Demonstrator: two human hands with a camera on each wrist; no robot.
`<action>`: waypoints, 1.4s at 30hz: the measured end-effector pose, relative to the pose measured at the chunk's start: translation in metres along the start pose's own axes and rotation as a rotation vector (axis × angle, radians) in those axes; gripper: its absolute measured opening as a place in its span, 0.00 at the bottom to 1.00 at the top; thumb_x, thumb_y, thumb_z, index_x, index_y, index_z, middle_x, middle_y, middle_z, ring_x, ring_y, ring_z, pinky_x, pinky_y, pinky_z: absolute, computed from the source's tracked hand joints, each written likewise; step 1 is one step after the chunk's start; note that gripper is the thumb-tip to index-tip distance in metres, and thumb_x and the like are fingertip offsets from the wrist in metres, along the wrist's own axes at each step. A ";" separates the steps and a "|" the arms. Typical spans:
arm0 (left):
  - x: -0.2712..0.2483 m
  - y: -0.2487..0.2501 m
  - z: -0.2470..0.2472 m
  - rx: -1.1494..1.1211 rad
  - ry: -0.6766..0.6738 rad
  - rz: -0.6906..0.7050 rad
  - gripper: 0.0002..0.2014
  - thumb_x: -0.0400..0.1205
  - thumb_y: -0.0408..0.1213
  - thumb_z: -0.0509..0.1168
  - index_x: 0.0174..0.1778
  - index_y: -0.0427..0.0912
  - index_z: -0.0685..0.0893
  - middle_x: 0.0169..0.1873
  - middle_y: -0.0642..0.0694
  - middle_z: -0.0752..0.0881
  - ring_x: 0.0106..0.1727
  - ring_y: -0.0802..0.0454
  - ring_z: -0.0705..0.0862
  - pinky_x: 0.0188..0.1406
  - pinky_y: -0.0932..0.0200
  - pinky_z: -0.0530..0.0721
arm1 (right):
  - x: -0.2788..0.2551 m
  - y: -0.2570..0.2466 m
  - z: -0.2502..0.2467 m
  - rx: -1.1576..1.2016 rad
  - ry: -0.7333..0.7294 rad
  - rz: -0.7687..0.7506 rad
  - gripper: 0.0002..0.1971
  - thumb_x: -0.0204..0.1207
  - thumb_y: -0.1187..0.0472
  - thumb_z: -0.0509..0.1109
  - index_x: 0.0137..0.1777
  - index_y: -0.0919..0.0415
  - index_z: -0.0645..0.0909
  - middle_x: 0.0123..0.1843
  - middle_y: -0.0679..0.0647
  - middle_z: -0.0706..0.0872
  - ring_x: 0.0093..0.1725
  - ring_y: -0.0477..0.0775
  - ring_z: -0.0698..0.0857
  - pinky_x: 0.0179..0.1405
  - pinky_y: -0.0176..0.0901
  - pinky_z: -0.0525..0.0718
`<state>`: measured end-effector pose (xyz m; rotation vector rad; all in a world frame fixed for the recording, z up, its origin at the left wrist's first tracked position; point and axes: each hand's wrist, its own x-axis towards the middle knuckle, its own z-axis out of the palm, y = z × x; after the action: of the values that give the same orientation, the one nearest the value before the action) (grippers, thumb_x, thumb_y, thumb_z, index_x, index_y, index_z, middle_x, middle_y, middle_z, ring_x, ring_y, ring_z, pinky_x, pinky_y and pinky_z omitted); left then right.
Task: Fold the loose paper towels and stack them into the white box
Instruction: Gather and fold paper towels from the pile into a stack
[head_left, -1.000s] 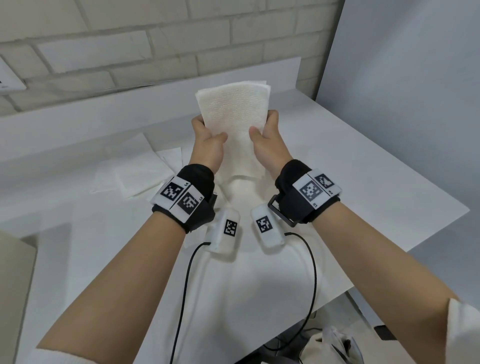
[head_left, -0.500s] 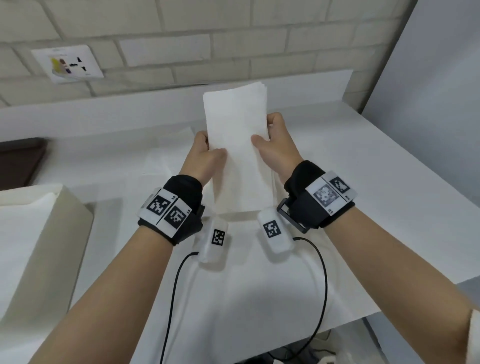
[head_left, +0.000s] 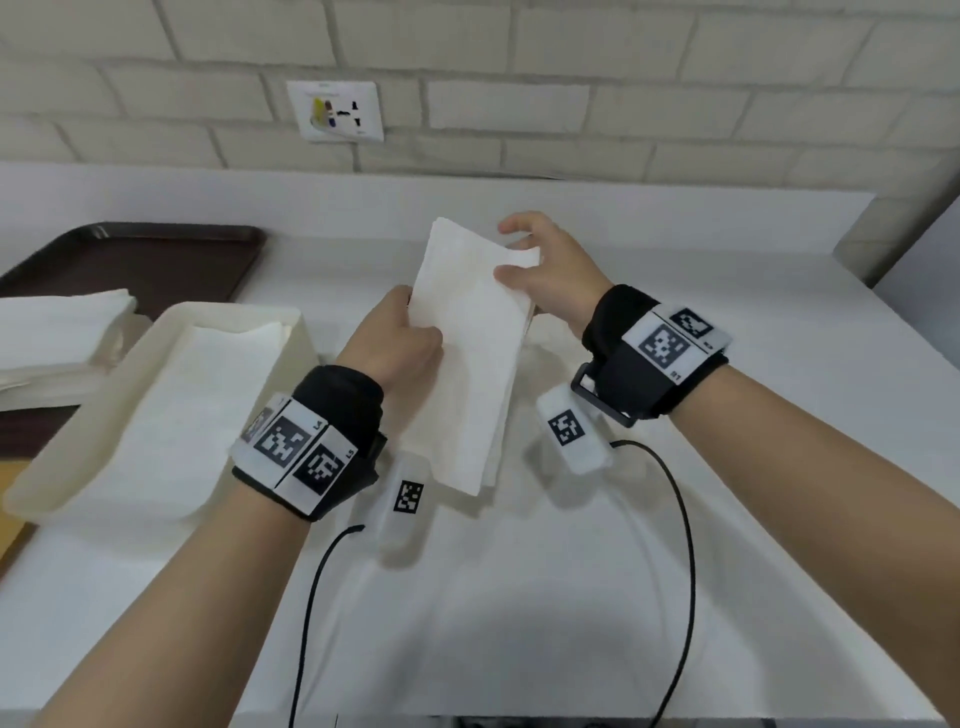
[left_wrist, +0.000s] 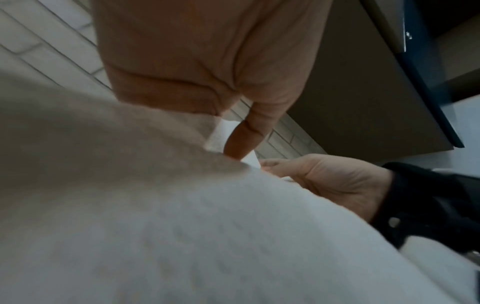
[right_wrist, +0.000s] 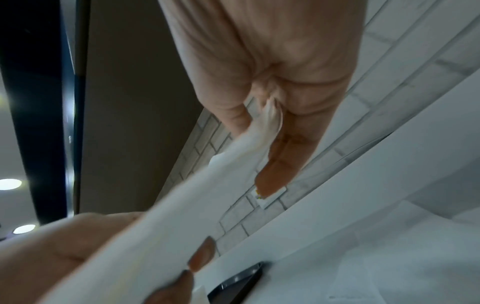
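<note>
My left hand (head_left: 400, 338) grips the folded towel bundle (head_left: 467, 364); my right hand (head_left: 545, 275) has slid to pinch its far corner, swinging it left toward the white box (head_left: 291, 332), ready for stacking

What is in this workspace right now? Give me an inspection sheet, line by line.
Surface: white table, bare in front of the person.
Job's things: folded towel stack held upright above the table; white box at left, towels already lying inside; more towels piled left of the box.
Clutter: dark brown tray behind the box, under the pile.
Hands: left hand grips the stack's left edge; right hand pinches its upper right corner, fingers behind the paper.
Cables: two black cables run from the wrist units off the near edge.
Surroundings: white brick wall with an outlet plate.
</note>
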<state>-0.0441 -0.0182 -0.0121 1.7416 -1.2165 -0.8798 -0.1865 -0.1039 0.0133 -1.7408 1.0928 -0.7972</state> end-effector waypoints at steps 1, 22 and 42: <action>-0.003 -0.005 -0.006 -0.031 0.040 -0.037 0.18 0.78 0.28 0.59 0.65 0.40 0.71 0.47 0.47 0.82 0.45 0.49 0.80 0.42 0.59 0.76 | 0.004 -0.003 0.007 -0.017 -0.035 -0.015 0.14 0.77 0.71 0.63 0.59 0.57 0.76 0.58 0.52 0.75 0.47 0.54 0.81 0.29 0.38 0.83; -0.098 -0.067 -0.154 0.124 0.448 -0.182 0.12 0.76 0.27 0.66 0.46 0.51 0.85 0.49 0.45 0.86 0.35 0.50 0.85 0.41 0.62 0.83 | 0.071 -0.064 0.175 -0.511 -0.401 -0.449 0.18 0.72 0.74 0.66 0.61 0.60 0.81 0.63 0.53 0.77 0.66 0.51 0.75 0.40 0.20 0.71; -0.081 -0.081 -0.136 1.163 0.138 -0.355 0.20 0.80 0.42 0.61 0.69 0.50 0.76 0.67 0.44 0.70 0.70 0.44 0.66 0.64 0.52 0.72 | 0.064 -0.051 0.240 -1.203 -0.593 -0.745 0.19 0.76 0.71 0.60 0.66 0.63 0.75 0.73 0.59 0.68 0.68 0.63 0.72 0.63 0.50 0.75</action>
<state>0.0828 0.1061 -0.0205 2.9346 -1.4610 -0.1500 0.0608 -0.0679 -0.0278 -3.2052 0.4383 0.1463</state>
